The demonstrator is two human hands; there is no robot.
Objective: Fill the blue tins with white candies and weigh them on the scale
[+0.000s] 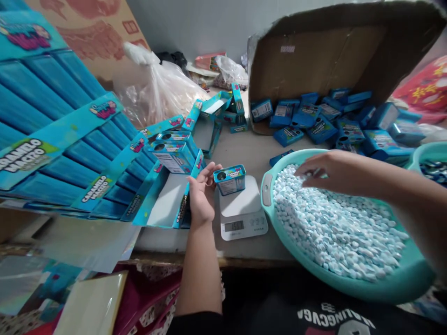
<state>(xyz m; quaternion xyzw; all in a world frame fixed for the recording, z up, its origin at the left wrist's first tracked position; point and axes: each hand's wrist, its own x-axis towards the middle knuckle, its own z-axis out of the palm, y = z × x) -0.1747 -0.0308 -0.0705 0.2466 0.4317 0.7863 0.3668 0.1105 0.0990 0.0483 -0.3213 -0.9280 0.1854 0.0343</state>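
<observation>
Stacked blue cartons (87, 160) lean at left. The left hand (203, 193), fingers spread, is just beside a small blue box (231, 185) upright on a white scale (240, 229). The right hand (316, 168), fingers curled, is at wrapped candies (335, 232) filling a teal basin (316, 269); whether it grips any, I cannot tell.
</observation>
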